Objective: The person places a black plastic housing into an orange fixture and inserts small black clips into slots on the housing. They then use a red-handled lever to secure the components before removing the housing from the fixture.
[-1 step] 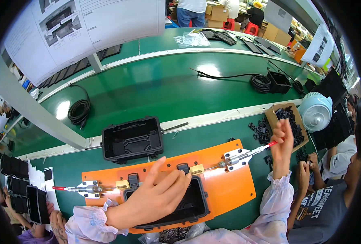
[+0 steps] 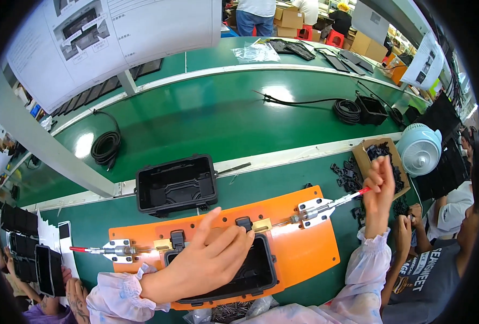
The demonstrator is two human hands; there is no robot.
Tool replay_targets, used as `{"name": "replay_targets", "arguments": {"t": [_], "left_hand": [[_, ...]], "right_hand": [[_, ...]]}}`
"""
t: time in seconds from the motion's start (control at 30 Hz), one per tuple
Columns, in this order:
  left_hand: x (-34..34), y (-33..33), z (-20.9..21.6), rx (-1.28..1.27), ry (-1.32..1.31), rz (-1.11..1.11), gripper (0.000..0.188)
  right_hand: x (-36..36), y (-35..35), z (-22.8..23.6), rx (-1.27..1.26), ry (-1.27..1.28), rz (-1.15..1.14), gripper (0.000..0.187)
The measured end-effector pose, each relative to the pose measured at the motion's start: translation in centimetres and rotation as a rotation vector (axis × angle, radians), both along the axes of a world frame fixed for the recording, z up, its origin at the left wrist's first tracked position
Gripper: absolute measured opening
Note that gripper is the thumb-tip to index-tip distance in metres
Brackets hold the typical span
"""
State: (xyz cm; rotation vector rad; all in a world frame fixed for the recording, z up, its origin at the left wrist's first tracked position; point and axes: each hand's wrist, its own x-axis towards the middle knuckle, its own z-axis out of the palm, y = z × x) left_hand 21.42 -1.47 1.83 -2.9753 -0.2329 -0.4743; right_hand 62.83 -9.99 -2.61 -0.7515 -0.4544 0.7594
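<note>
My left hand reaches over a black plastic box set on an orange fixture plate. One finger points up; the others stretch toward a black latch at the box's far edge, and whether they touch it I cannot tell. A second black latch sits left of that hand. My right hand is closed at the red-tipped handle of the right toggle clamp, its fingers bent. The left toggle clamp is mounted at the plate's other end. My left hand covers part of the box.
Behind the plate stands another black box. A cardboard carton of small black parts and a light-blue fan are at the right. Coiled cables lie on the green bench. A co-worker sits close at right; another person's hands show at left.
My right hand has shifted slightly to the right at the clamp handle. My left hand stays in place.
</note>
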Motion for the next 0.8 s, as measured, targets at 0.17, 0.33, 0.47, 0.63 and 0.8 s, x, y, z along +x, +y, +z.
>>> {"name": "replay_targets", "arguments": {"t": [0.17,0.33,0.47,0.63,0.8], "left_hand": [[0.0,0.3,0.2,-0.024,-0.014,-0.021,0.038],[0.1,0.4,-0.1,-0.149,-0.118,-0.058,0.041],[0.1,0.3,-0.7,-0.128,-0.136,-0.049,0.043],[0.3,-0.1,-1.0,-0.051,-0.127,-0.024,0.033],[-1.2,0.0,-1.3,-0.111,-0.118,-0.007,0.053]], "right_hand": [[-4.9,1.1,6.2,-0.051,-0.583,0.034,0.037],[-5.9,1.3,8.1,-0.317,-0.835,0.023,0.039],[-14.1,3.2,9.8,-0.428,-1.412,0.247,0.023],[-17.3,3.4,6.7,-0.256,-1.837,0.201,0.018],[-18.9,3.6,7.3,-0.299,-2.034,0.196,0.034]]}}
